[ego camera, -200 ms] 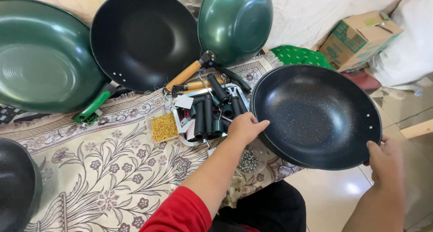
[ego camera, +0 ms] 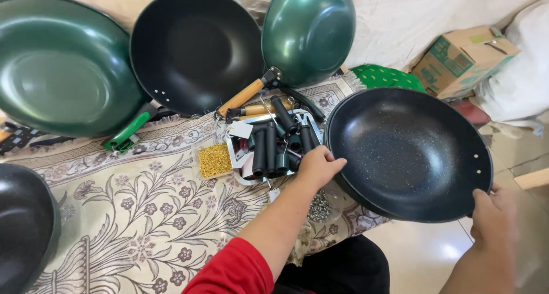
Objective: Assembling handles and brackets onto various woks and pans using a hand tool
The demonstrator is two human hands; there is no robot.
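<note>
At the table edge our right hand (ego camera: 494,214) grips the rim of the handleless black pan (ego camera: 409,151), while our left hand (ego camera: 317,165) reaches with curled fingers into the tray of black handles (ego camera: 274,145) — no handle seems picked or fitted yet. Finished pans (ego camera: 194,48) and brass screws (ego camera: 214,159) crowd around.

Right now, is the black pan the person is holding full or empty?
Empty. The black pan shows only its bare speckled inside, held at the rim by the right hand.
</note>
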